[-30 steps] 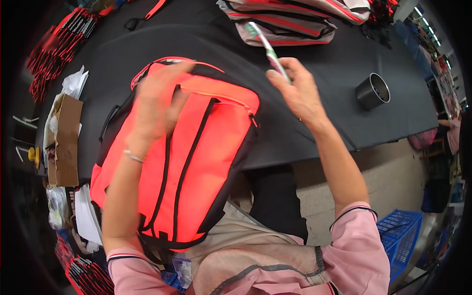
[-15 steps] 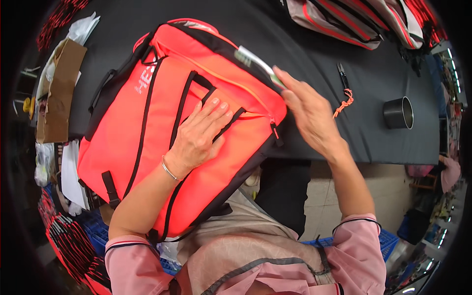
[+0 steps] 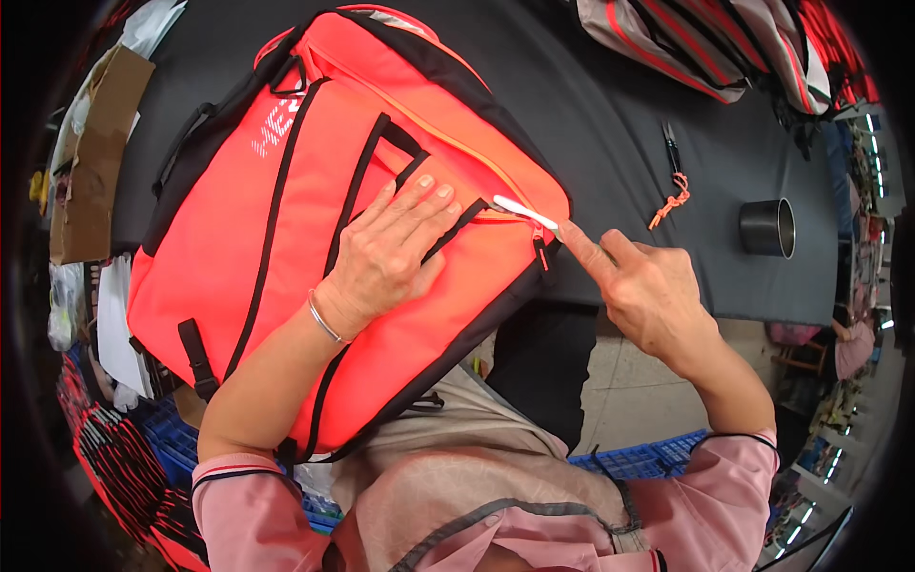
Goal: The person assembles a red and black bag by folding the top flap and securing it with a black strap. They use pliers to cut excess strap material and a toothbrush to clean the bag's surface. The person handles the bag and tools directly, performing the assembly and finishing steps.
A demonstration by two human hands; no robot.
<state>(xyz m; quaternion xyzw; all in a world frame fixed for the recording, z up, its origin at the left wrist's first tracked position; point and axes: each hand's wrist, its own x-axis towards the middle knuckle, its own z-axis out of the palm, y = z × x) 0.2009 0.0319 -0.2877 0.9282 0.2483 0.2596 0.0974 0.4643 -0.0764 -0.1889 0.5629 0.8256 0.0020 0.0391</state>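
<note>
A bright coral-red backpack (image 3: 229,248) with black trim lies across the dark table and toward my lap. My left hand (image 3: 389,246), fingers stretched out, presses flat on its front beside a black-edged strap. In my right hand (image 3: 648,286) is a white toothbrush (image 3: 530,214), gripped by the handle with the index finger along it. Its head meets the bag at the orange-lined zip seam, just above the black zip pull (image 3: 542,254). The bristles face down and are mostly hidden.
Thread snips (image 3: 672,151) with an orange cord and a metal cup (image 3: 768,228) stand to the right on the black table cover (image 3: 610,143). Grey bags with red stripes (image 3: 658,43) lie at the far right. A cardboard box (image 3: 105,157) is on the left; blue crates (image 3: 658,456) are below.
My right hand has turned and come down, bringing the toothbrush from above the bag's far edge onto the zip seam. My left hand stays on the bag, which sits slightly further left in view.
</note>
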